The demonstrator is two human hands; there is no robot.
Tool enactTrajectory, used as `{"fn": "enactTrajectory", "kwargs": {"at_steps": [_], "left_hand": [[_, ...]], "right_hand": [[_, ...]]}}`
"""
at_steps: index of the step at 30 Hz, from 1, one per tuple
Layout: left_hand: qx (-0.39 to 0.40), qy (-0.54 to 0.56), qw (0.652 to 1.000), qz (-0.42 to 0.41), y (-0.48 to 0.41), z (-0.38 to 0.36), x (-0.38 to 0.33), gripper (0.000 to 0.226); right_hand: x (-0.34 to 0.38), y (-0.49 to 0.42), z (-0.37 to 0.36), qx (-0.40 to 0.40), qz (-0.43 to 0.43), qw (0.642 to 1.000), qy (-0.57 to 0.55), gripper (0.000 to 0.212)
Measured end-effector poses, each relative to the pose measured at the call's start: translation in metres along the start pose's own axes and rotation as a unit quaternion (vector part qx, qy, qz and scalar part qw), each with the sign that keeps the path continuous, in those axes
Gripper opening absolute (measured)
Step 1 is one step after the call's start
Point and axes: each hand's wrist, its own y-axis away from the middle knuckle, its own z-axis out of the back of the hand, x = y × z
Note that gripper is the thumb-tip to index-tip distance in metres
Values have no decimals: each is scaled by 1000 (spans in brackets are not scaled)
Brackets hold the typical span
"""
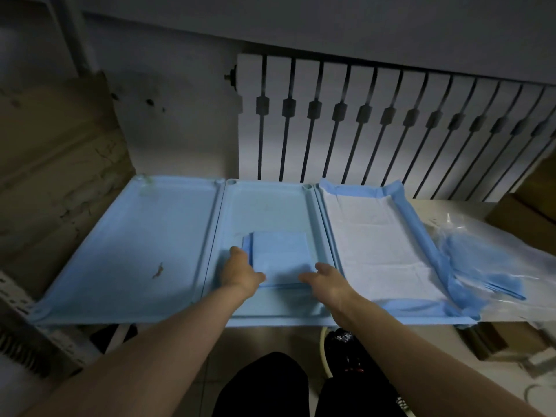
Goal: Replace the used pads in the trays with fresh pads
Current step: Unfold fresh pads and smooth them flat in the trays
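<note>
Three light blue trays stand side by side. The left tray [90, 266] is bare, with a small brown stain. In the middle tray [264, 203] lies a folded blue pad [279, 254]. My left hand [239, 272] touches the pad's left edge, its fingers under or along the fold. My right hand [326, 281] rests at the pad's right front corner, thumb toward the pad. How far either hand grips the pad is not visible. The right tray [323, 224] holds a spread pad [379, 239], white in the middle with blue borders that hang over the rim.
A clear plastic pack with folded blue pads [487, 266] lies on the table to the right of the trays. A white radiator [391, 124] stands behind. Cardboard boxes [54, 164] sit at the left and far right. My dark-clothed legs show below.
</note>
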Motion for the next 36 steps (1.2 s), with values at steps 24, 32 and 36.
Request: {"fn": "enactTrajectory", "kwargs": {"at_steps": [24,32,36], "left_hand": [[46,275,954,-114,71,121,-81,76],[183,376,902,-109,103,118,-108,22],[106,373,914,-117,105,120,-109,19]], "right_hand": [[68,56,41,92,160,902,-391,26],[78,94,49,115,189,927,-302,29],[74,102,52,-43,283,943,-169,68]]}}
